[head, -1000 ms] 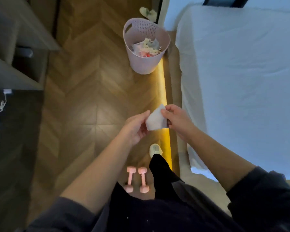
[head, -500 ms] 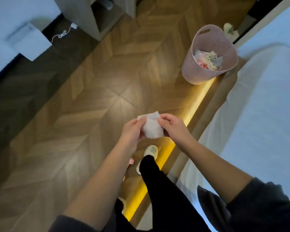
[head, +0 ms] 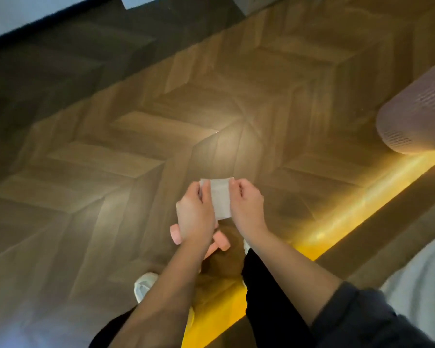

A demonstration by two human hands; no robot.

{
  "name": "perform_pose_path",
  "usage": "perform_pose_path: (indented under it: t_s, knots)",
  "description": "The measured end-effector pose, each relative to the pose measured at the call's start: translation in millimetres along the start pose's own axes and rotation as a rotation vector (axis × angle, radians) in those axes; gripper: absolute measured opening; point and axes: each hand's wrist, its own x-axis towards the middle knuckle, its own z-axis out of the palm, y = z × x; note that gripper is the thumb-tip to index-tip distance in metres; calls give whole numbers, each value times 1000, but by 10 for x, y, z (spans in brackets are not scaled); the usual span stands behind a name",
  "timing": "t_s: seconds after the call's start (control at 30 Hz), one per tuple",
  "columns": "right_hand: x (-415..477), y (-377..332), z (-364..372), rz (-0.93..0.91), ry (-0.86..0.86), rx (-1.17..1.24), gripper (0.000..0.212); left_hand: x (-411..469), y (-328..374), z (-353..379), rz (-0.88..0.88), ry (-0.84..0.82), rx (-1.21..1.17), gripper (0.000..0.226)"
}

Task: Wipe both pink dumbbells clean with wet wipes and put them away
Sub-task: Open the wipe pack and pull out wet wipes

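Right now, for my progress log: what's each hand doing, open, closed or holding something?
Left hand: pinching the left edge of the wet wipe.
Right hand: pinching the right edge of the same wet wipe.

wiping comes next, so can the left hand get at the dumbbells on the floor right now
Probably not yet: the left hand and right hand both pinch the wipe, so it is busy. The dumbbells lie on the floor beneath it, nothing between.

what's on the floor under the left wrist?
Two dumbbells on the floor. One pink end shows on each side of the wrist of the left hand. The forearm covers their handles and other ends.
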Motion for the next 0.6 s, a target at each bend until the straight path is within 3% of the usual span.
perform_pose_path:
  t_s: [0.17, 0.4, 0.5, 0.6]
  knots:
    - [377, 462, 448, -171, -49, -115, 35, 343, -680, 216, 13, 159, -93, 42]
    - [787, 791, 698, -335, -46, -128, 42, 544, -1044, 349, 96, 307, -148, 41]
    - [606, 831, 688, -215, -216, 157, 34, 373, -1101, 231, 182, 357, -163, 45]
    - [237, 736, 511, 67, -486, 523, 23, -8, -1078, 74, 198, 352, -119, 45]
